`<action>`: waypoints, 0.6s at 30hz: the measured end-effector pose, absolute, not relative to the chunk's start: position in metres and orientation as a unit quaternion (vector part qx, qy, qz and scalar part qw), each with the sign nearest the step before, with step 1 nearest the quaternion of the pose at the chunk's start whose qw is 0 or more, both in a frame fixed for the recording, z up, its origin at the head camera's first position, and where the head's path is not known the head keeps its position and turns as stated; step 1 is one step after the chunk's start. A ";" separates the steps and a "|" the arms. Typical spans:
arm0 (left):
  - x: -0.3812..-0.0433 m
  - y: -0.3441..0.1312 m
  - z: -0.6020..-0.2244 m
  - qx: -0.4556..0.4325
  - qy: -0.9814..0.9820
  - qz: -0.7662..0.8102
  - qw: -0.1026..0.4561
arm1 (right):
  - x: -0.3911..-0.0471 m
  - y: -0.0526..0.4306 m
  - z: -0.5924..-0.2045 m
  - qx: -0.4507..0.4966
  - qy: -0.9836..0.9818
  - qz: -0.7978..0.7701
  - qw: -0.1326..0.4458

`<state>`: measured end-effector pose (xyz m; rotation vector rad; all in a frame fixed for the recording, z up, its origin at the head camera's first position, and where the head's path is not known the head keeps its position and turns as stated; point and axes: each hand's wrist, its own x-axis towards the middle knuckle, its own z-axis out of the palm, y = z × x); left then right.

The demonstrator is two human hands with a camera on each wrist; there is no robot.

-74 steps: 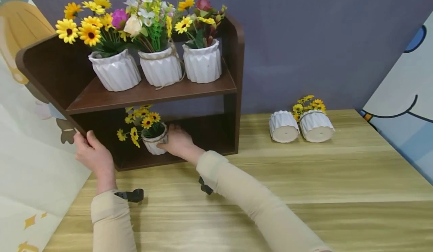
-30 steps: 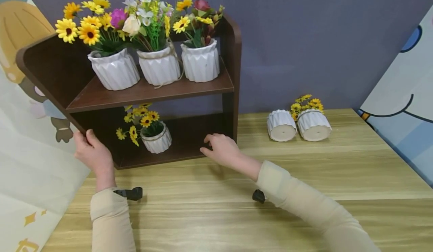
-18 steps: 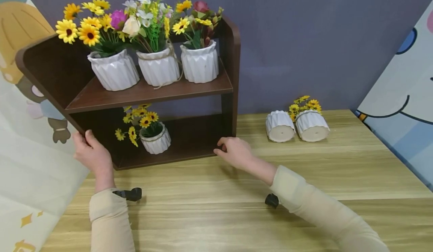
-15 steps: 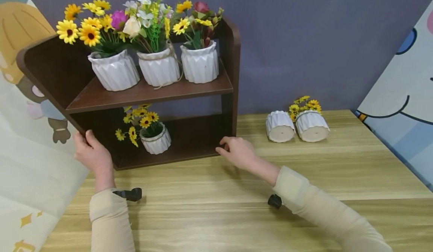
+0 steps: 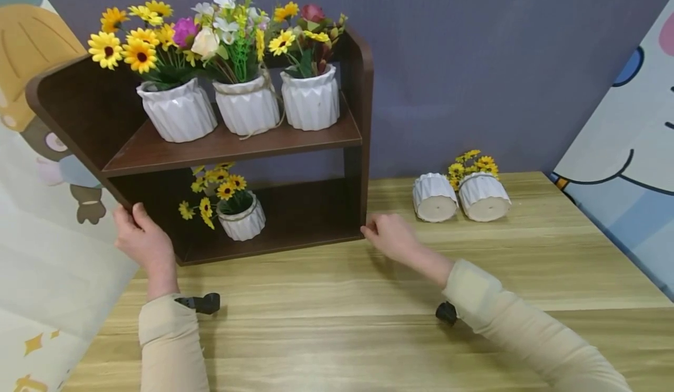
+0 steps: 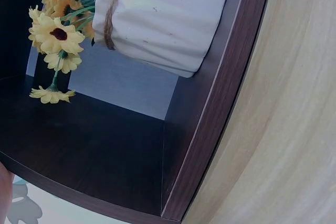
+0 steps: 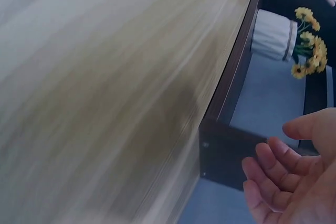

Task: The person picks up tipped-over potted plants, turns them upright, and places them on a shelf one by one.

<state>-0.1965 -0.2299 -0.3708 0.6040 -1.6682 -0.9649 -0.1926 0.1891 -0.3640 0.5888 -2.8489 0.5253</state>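
Note:
A dark brown two-tier shelf (image 5: 237, 152) stands on the table. My left hand (image 5: 146, 241) holds the front edge of its left side panel, thumb on the near side and the other fingers mostly hidden behind it. On the lower tier, toward the left, sits a white pot of yellow daisies (image 5: 241, 217), upright. My right hand (image 5: 392, 237) is at the lower front corner of the right side panel. In the right wrist view its fingers (image 7: 270, 174) are loosely bent beside the panel, with nothing between them and the thumb.
On the upper tier stand a white pot of yellow and purple flowers (image 5: 178, 111), a twine-tied pot of mixed flowers (image 5: 247, 106) and a third pot (image 5: 312, 98). Two white pots (image 5: 434, 199) lie on their sides on the wooden table (image 5: 326, 322), right of the shelf.
My right hand let go of the daisy pot on the lower tier and moved right, out to the shelf's right side panel. The left hand has stayed on the left panel.

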 end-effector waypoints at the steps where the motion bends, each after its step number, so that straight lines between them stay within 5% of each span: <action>1: -0.196 -0.230 -0.371 0.253 -0.699 -0.404 0.532 | -0.194 0.192 -0.364 0.199 -0.960 0.172 0.099; 18: -0.195 -0.231 -0.371 0.254 -0.704 -0.400 0.529 | -0.220 0.230 -0.359 0.133 -0.975 0.140 0.107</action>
